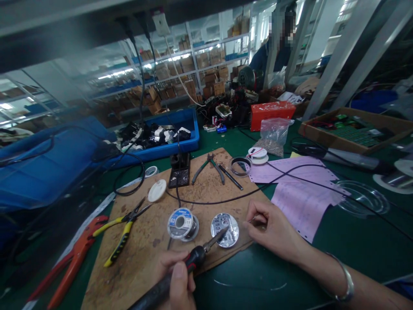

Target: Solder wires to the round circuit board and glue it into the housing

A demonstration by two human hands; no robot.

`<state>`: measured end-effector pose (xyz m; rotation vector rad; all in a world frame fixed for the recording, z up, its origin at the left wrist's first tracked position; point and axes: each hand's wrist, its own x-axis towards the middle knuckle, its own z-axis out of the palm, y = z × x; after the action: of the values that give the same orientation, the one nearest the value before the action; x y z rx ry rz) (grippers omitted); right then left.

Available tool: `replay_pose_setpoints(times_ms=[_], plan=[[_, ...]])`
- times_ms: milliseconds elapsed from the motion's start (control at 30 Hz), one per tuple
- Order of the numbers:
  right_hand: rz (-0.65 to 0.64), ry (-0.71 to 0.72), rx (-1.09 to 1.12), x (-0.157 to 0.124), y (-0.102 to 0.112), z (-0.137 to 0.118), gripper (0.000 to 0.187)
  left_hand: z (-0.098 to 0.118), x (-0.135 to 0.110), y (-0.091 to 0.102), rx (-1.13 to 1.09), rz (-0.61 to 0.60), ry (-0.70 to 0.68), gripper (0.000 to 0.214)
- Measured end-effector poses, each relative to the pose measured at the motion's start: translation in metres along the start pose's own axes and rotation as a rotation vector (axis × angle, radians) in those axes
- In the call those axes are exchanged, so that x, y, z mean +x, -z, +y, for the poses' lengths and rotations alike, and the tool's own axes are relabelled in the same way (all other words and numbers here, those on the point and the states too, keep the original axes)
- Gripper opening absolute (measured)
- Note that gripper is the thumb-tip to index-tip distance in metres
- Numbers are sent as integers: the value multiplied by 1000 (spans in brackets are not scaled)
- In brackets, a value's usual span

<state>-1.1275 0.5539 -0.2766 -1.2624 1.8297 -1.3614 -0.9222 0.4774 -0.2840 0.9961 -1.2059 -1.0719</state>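
Note:
In the lower middle of the head view, my left hand (179, 275) is wrapped round a soldering iron (193, 260). Its tip reaches over a round circuit board (229, 224) with small parts on its face; whether the tip touches is unclear. My right hand (269, 226) is to the right of the board, thumb and forefinger pinched together. Whatever sits in that pinch is too thin to make out. Just left of the board stands a solder spool (176, 218) with a blue and white label. All of these are at a brown work board (145, 241).
Yellow-handled pliers (124, 230) and a red-handled tool (82, 249) lie left. Green-handled cutters (209, 165) and a soldering iron stand (180, 172) are behind. A black cable (222, 202) crosses the board. Pink papers (297, 202) lie right; a blue bin (190, 137) stands behind.

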Motion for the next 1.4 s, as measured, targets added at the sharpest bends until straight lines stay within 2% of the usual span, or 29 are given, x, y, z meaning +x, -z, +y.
replay_pose_setpoints(times_ms=[300, 467, 700, 933, 1100, 1400], plan=[[-27, -4, -47, 1, -2, 2, 12, -5, 0, 2, 24, -21, -36, 27], [-27, 8, -45, 2, -2, 3, 12, -6, -2, 6, 34, -71, -27, 27], [-14, 48, -57, 3, -2, -1, 12, -2, -3, 6, 71, -90, -37, 28], [-20, 39, -36, 3, -2, 0, 12, 1, -3, 1, 97, -64, -59, 27], [-25, 29, -48, 2, -2, 3, 12, 2, -4, 2, 152, -97, -108, 26], [-33, 15, -35, 2, -2, 2, 11, -2, -2, 3, 107, -89, -17, 28]])
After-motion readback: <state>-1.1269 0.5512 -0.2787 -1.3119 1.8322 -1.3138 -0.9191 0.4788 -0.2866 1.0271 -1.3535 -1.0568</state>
